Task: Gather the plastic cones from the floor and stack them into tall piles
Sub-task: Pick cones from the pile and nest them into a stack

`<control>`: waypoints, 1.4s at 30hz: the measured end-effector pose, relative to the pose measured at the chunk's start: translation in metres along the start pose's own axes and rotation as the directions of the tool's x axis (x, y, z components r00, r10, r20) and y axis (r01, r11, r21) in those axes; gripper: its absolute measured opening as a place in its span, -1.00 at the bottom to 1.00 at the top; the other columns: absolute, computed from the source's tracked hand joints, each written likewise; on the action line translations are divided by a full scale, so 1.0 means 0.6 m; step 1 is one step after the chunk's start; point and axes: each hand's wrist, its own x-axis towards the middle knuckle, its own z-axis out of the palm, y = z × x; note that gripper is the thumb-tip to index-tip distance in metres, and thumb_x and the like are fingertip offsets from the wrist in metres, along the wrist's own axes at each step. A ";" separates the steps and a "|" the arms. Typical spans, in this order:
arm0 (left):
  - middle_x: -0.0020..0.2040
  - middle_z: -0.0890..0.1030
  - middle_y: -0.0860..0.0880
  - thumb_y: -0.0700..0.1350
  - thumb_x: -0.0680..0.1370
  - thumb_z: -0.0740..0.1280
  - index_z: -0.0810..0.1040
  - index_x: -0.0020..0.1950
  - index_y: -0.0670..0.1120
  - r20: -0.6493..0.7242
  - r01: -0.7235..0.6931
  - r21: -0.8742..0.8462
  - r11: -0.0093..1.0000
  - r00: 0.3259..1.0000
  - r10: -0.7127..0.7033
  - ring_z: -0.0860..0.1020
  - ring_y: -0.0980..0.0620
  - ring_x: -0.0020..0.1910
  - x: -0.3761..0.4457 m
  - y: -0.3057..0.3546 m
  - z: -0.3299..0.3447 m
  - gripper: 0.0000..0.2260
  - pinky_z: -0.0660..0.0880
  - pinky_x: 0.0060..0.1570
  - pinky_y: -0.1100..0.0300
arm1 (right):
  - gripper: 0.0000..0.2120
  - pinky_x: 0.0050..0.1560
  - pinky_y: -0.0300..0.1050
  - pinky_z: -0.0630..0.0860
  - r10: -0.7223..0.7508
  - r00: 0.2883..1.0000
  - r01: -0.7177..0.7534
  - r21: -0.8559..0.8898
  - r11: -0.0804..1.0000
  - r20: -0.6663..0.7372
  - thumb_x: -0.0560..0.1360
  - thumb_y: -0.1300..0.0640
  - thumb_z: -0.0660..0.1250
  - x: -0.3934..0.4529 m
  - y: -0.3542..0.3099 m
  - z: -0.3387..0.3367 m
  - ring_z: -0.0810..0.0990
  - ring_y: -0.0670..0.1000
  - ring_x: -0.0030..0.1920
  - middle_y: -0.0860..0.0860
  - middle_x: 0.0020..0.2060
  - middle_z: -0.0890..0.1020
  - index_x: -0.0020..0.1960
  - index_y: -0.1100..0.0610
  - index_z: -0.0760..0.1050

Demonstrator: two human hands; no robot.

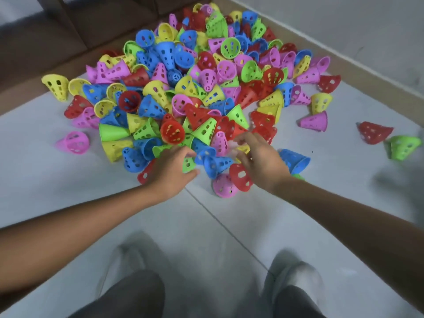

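Note:
A big heap of perforated plastic cones (183,88) in red, blue, yellow, green and pink lies loose on the pale floor. Both my arms reach to its near edge. My left hand (172,171) has thumb and fingers curled round a small green cone (189,164). Just right of it lie blue cones (211,162). My right hand (259,159) hovers over the heap's edge with its fingers spread and relaxed, slightly blurred, holding nothing. A red cone (241,176) and a pink cone (223,185) lie beneath its wrist.
Stray cones lie apart: a pink one (74,142) at left, a red one (374,133) and a green one (403,146) at right. A wall with a skirting (344,63) runs along the right. Dark furniture (68,24) stands behind. My feet (293,278) are at the bottom.

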 end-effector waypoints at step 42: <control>0.09 0.57 0.16 0.19 0.27 0.46 0.44 0.25 0.01 0.339 0.489 -0.306 0.817 0.858 -0.387 0.57 0.17 0.09 -0.037 -0.012 -0.005 -0.39 0.50 0.13 0.15 | -0.50 0.55 0.28 -0.04 0.249 0.845 -0.151 -0.235 0.960 0.473 0.56 -0.26 0.28 0.079 0.099 0.084 -0.21 0.22 0.59 0.02 0.61 0.02 0.46 -0.25 0.34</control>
